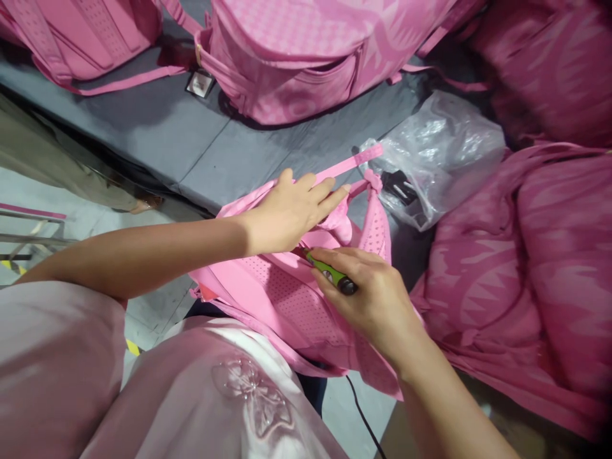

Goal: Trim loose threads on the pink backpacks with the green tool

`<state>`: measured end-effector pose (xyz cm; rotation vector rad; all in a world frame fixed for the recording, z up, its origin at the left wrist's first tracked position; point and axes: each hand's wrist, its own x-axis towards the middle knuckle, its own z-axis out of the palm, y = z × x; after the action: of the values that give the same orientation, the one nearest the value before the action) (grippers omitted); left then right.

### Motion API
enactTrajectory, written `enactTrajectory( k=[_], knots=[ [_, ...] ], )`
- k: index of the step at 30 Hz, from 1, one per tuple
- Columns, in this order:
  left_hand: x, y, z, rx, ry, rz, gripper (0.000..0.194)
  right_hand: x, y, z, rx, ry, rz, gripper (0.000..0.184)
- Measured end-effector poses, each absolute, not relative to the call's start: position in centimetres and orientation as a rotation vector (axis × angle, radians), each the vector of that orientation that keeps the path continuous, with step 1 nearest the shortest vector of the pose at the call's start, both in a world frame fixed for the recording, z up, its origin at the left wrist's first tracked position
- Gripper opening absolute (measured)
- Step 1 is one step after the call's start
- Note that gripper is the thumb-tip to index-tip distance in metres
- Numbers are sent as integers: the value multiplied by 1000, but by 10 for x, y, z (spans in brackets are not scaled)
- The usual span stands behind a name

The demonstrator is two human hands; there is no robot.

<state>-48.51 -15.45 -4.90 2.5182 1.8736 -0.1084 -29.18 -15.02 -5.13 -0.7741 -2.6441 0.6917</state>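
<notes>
A pink backpack (287, 287) with perforated mesh panels lies at the near edge of the work surface, right against my body. My left hand (291, 207) rests palm down across its upper part, fingers stretched out over the fabric and a strap. In my right hand (370, 287) is a small green-handled tool (332, 273) with a black end. Its tip points into the pink fabric just below my left hand, and what it touches there is hidden. A loose pink strap (356, 160) sticks out past my left fingers.
Beyond my hands, a clear plastic bag (440, 159) with black pieces lies on the grey surface (229, 150). Other pink backpacks (306, 70) stand at the back, with more stacked on the right (482, 268). A black cord (361, 411) hangs below.
</notes>
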Motion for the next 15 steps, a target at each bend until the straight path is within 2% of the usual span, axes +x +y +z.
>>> enactTrajectory(
  k=[7, 15],
  knots=[
    [-488, -154, -50, 2545, 1859, -153, 85, -293, -153, -48, -904, -2719, 614, 22],
    [-486, -154, -52, 2529, 1867, -73, 83, -283, -136, -69, -725, -2614, 611, 23]
  ],
)
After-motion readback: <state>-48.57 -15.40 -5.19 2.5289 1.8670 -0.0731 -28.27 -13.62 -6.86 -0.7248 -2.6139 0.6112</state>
